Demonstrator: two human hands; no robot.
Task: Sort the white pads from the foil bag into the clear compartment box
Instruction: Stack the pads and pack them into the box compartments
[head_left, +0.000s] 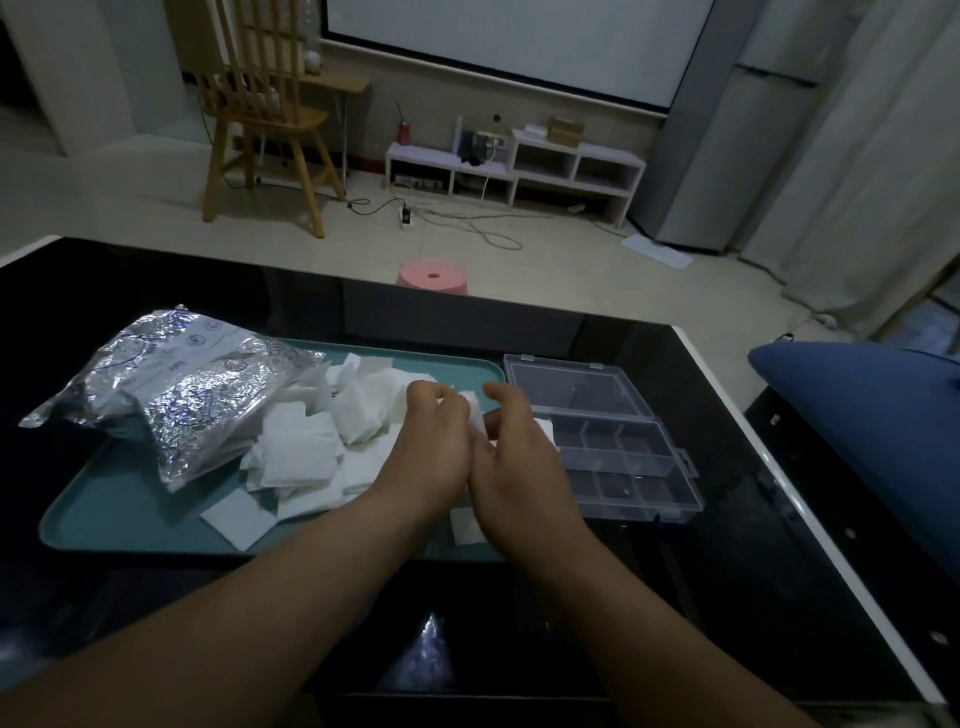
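Both bare forearms reach forward from the lower edge and converge toward the middle. The left hand (434, 447) and right hand (519, 457) sit side by side, touching, backs up. Their fingers (441, 397) are curled inward and pinch one pad (475, 413) between them.

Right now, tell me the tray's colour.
Teal tray, shown best in the head view.
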